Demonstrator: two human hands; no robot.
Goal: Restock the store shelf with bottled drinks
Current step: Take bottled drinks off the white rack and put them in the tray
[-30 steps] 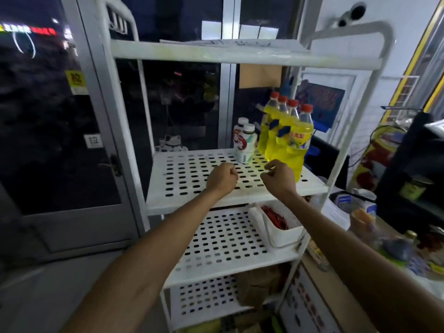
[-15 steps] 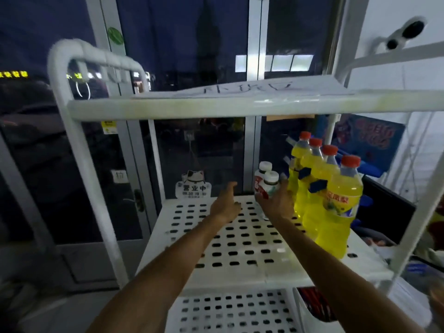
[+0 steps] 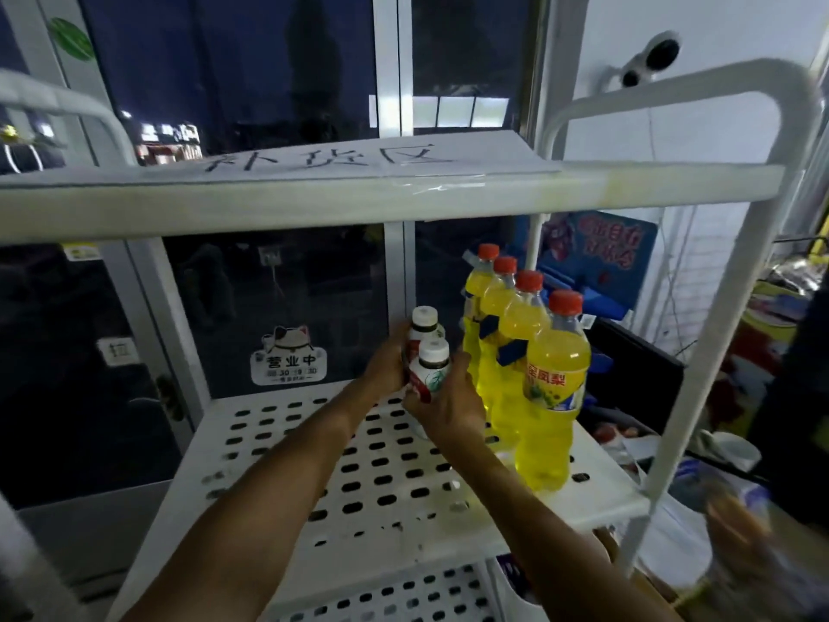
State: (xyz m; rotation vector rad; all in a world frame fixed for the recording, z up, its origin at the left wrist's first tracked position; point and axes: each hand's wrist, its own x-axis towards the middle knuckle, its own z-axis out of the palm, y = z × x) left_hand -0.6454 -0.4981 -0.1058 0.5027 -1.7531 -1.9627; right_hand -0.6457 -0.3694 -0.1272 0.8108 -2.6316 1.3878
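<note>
Left hand [image 3: 386, 362] was open and short of the bottles half a second ago; now its fingers wrap the rear small bottle [image 3: 424, 323]. Right hand [image 3: 451, 404] same as before, fingers curled round the front small bottle [image 3: 433, 368]. Both are at the back of the middle shelf [image 3: 278, 460], just left of the row of four yellow bottles [image 3: 556, 388]. I can't tell if either is lifted off the shelf.

Two white-capped bottles [image 3: 431, 372] upright on perforated shelf [image 3: 381, 482], beside row of four yellow bottles [image 3: 554, 388].
</note>
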